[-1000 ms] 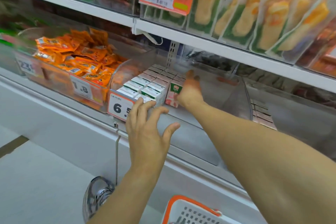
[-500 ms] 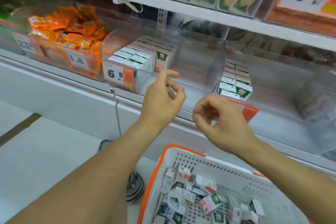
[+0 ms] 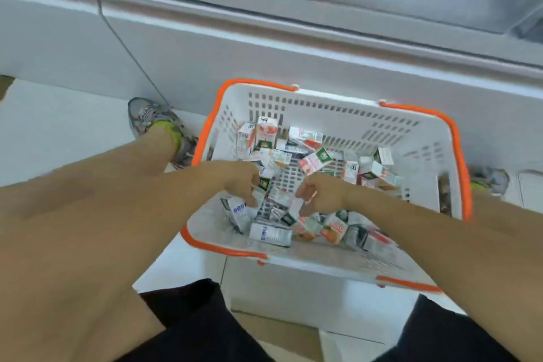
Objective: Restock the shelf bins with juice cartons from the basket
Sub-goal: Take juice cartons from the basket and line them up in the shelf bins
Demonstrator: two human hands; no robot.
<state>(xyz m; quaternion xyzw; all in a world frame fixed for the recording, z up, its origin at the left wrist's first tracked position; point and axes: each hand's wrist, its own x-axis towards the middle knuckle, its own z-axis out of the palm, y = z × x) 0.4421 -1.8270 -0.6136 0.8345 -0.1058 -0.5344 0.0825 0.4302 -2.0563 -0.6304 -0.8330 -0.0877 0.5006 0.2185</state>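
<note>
We have left the shelf and now reach into the basket (image 3: pixel 332 103): our left hand (image 3: pixel 239 182) and right hand (image 3: pixel 321 194) each close their grip on juice cartons (image 3: pixel 316 160) there, starting another refill.

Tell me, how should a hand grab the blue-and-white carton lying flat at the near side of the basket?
Come straight down from above. The blue-and-white carton lies on its side near the basket wall, long faces free. Pinch across its narrow width, thumb on one long side, fingers on the other. The left hand is probably nearer.
</note>
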